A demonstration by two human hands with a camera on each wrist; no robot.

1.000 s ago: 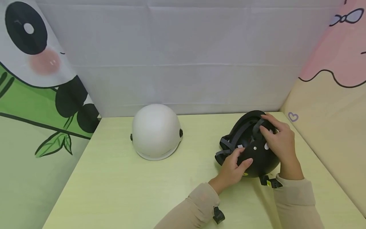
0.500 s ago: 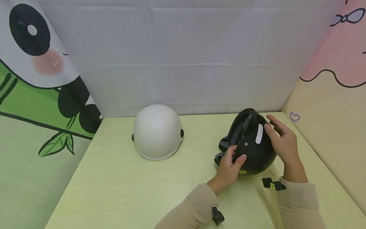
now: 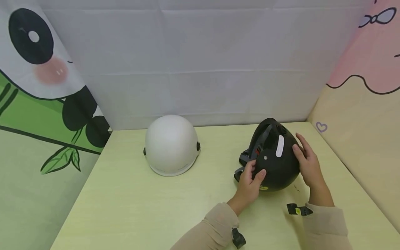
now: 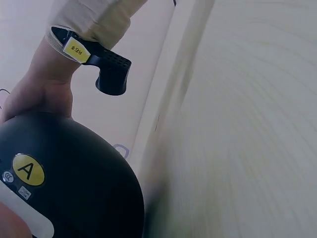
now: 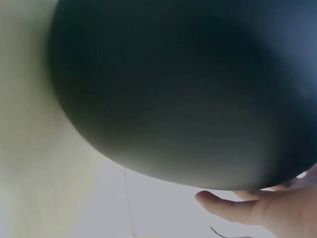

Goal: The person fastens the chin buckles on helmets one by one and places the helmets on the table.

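"A" — helmet [image 4: 94, 168]; "R" — wristband [image 4: 94, 55]

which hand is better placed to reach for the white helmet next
Likely the left hand. It grips the black helmet on the side nearer the white helmet, while the right hand touches the black helmet's far side. The left would probably have to let go first.

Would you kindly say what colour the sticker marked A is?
The sticker is yellow, clearest in the left wrist view.
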